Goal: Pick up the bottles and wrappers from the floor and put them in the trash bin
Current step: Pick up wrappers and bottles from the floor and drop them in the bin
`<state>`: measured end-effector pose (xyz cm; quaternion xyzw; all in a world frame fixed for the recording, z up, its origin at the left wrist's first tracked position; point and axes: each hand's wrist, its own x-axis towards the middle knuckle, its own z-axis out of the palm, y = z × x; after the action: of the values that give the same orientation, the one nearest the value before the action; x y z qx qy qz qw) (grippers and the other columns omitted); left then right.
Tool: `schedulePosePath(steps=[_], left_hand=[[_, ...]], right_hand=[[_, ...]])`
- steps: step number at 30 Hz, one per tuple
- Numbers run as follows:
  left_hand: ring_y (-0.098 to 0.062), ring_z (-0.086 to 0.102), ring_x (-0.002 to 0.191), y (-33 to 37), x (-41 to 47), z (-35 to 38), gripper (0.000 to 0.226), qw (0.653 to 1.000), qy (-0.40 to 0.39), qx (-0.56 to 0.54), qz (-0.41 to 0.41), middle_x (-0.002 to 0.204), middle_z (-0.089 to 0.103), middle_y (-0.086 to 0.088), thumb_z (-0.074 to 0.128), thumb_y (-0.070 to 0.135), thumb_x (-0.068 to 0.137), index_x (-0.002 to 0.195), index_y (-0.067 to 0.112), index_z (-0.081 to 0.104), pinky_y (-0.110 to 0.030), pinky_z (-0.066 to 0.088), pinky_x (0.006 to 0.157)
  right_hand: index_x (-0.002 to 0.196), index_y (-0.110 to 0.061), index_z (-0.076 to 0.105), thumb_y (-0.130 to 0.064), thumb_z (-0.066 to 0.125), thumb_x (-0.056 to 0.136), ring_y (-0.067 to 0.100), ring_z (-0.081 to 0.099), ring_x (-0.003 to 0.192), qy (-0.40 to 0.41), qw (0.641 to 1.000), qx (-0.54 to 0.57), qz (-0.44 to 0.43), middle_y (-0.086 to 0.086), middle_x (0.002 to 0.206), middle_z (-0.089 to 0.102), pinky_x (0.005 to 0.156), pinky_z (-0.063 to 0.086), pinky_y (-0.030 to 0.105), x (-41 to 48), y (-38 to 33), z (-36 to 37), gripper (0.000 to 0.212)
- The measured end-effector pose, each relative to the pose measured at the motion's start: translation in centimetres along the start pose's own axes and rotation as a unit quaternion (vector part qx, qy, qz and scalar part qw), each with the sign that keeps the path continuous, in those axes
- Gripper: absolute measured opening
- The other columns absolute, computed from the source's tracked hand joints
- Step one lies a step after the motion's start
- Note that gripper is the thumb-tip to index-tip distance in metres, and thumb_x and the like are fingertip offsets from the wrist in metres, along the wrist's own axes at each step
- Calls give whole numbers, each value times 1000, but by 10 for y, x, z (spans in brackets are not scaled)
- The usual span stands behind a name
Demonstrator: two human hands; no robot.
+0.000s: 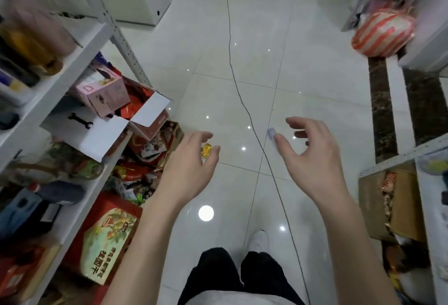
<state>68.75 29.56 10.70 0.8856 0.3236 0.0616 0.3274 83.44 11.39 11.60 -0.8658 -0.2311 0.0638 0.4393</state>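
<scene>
Both hands reach out over the glossy white tiled floor [315, 81]: the left hand [191, 159] curves its thumb and forefinger around a small gold wrapper [206, 150], though whether they actually pinch it cannot be told, while the right hand [312, 156] is spread with loosely bent fingers and holds nothing. A pale, blurred lavender item [271, 132] shows just beside the right thumb tip, partly hidden by it. A thin black cable [238, 96] runs along the floor between the two hands, and cluttered shelving [72, 67] stands just to the left of the left hand.
</scene>
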Motion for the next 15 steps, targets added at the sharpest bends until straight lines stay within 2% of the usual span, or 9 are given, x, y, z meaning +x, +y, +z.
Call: schedulePosePath(steps=[2, 7, 12, 15], left_hand=[[-7, 54, 117, 1, 25, 10, 43, 1000, 1, 0, -17, 136, 52, 10, 47, 45, 101, 140, 27, 48, -38, 48, 102], [-10, 54, 117, -24, 83, 34, 42, 998, -8, 6, -69, 135, 51, 10, 47, 46, 100, 138, 29, 48, -40, 49, 100], [-14, 56, 115, -67, 152, 58, 42, 993, -23, 23, -112, 133, 50, 8, 45, 50, 99, 136, 32, 47, -43, 50, 97], [-16, 53, 120, -100, 201, 76, 42, 991, -36, 30, -127, 135, 50, 6, 46, 46, 99, 137, 28, 47, -43, 47, 100]], right_hand=[[122, -33, 61, -46, 69, 92, 3, 58, 108, -15, 1000, -3, 2, -17, 120, 57, 88, 45, 27, 30, 11, 8, 34], [120, -28, 62, -43, 69, 92, 7, 59, 106, -40, 999, -6, 6, -14, 119, 59, 86, 48, 31, 93, 33, 42, 32], [121, -33, 60, -46, 68, 92, 5, 59, 108, -65, 997, -22, 28, -16, 121, 57, 87, 49, 30, 155, 58, 85, 33], [124, -33, 60, -48, 67, 93, 4, 59, 110, -81, 995, -21, 46, -14, 124, 57, 90, 48, 29, 191, 74, 123, 35]])
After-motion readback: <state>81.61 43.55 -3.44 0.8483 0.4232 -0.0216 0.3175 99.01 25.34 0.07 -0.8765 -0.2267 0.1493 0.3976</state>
